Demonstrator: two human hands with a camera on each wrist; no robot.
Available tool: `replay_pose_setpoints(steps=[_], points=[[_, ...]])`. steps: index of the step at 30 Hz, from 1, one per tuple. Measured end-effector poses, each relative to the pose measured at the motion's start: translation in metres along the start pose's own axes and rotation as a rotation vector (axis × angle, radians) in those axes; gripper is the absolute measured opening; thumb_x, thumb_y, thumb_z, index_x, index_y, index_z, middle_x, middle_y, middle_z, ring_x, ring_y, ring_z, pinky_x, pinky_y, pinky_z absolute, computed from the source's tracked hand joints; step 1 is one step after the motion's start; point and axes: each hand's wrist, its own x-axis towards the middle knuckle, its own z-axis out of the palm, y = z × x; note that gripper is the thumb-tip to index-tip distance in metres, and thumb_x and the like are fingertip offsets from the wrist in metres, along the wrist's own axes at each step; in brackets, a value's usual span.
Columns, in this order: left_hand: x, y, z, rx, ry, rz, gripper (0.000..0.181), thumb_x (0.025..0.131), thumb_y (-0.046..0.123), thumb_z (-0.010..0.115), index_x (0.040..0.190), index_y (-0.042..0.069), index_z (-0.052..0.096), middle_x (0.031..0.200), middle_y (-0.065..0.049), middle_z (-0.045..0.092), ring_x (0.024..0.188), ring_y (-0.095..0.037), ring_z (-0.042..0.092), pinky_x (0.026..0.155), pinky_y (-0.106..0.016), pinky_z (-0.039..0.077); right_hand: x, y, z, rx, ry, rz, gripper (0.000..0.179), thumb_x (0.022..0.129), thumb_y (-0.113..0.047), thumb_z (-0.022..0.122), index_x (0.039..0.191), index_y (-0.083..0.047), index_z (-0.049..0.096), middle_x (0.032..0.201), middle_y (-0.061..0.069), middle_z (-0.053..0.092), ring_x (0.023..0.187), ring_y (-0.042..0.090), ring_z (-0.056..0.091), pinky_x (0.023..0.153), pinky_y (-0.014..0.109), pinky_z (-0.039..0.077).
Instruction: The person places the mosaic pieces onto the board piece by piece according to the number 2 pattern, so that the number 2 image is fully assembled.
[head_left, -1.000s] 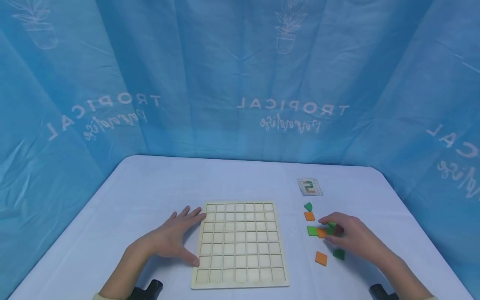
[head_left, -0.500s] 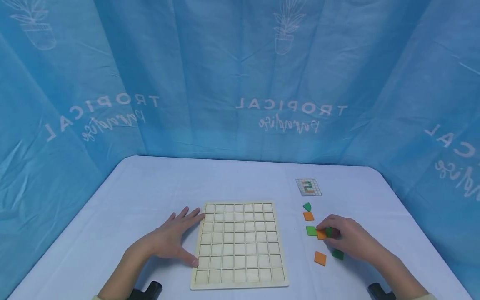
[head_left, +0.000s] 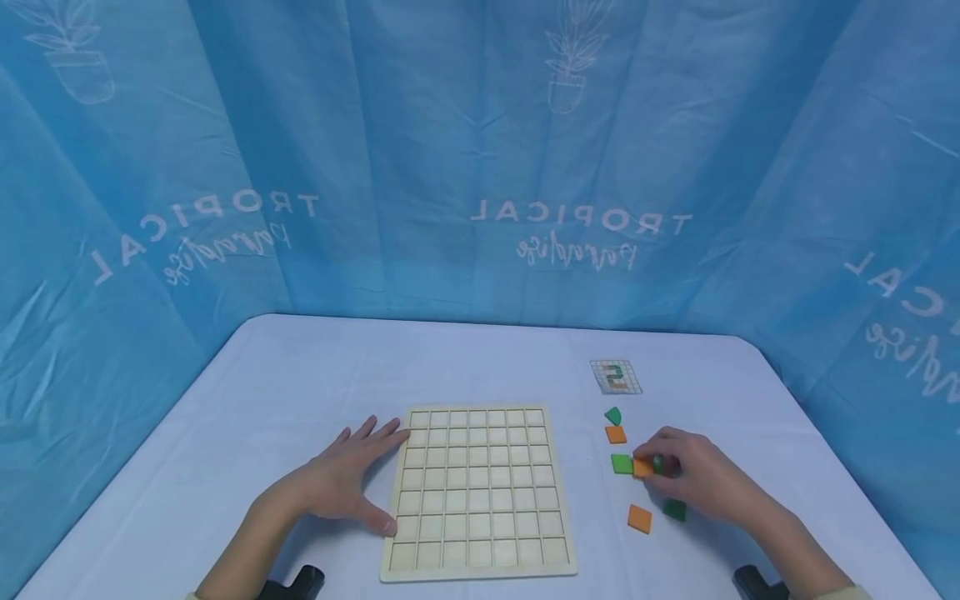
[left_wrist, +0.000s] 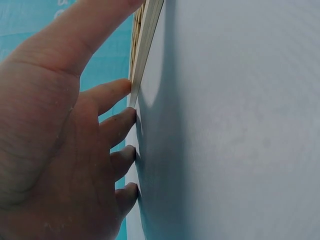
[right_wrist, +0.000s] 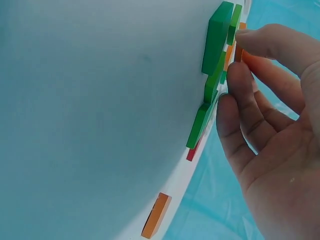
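Note:
My left hand (head_left: 337, 475) lies with fingers spread at the left side of a pale square grid board (head_left: 480, 573). Its thumb and forefinger tips meet the board's edge, which the left wrist view shows from the side. To the right of the board, my right hand (head_left: 697, 471) pinches an orange square tile (head_left: 642, 467) between thumb and forefinger. The same orange tile (right_wrist: 239, 54) shows between those fingertips in the right wrist view. A light green tile (head_left: 622, 464) lies just left of it, and a green piece (head_left: 657, 464) is partly hidden under the hand.
Behind the hand are an orange tile (head_left: 616, 434), a green rounded piece (head_left: 613, 416) and a small pattern card (head_left: 616, 377). Nearer the front lie another orange tile (head_left: 640, 518) and a dark green piece (head_left: 675, 510). A blue curtain (head_left: 480, 167) hangs beyond the white table (head_left: 315, 350).
My right hand's thumb and forefinger, apart one second ago, have come together on the orange tile. The left hand stays at the board's edge.

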Motion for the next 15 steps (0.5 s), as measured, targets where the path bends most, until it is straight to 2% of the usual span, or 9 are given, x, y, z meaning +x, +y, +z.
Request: replay_pose_setpoints(steps=[7,15], points=[[0.0006,-0.0021,0.0018,0.001,-0.004,0.004,0.123,0.05,0.076,0.076,0.152,0.023,0.031,0.158,-0.001,0.02,0.145,-0.034,0.004,0.113,-0.058,0.002,0.0011,-0.0027,-0.0009,0.019,0.028,-0.033,0.029,0.077,-0.021,0.081,0.104,-0.026,0.073,0.088,-0.012,0.058,0.074,0.012,0.051,0.058,0.024,0.047],[0.0004,-0.003,0.0011,-0.004,-0.001,0.02,0.123,0.051,0.075,0.077,0.152,0.022,0.031,0.158,-0.003,0.021,0.145,-0.035,0.004,0.112,-0.06,0.002,0.0062,-0.0095,-0.0019,0.026,0.094,-0.065,0.026,0.078,-0.022,0.08,0.102,-0.029,0.073,0.093,-0.015,0.059,0.082,0.013,0.053,0.067,0.026,0.051]])
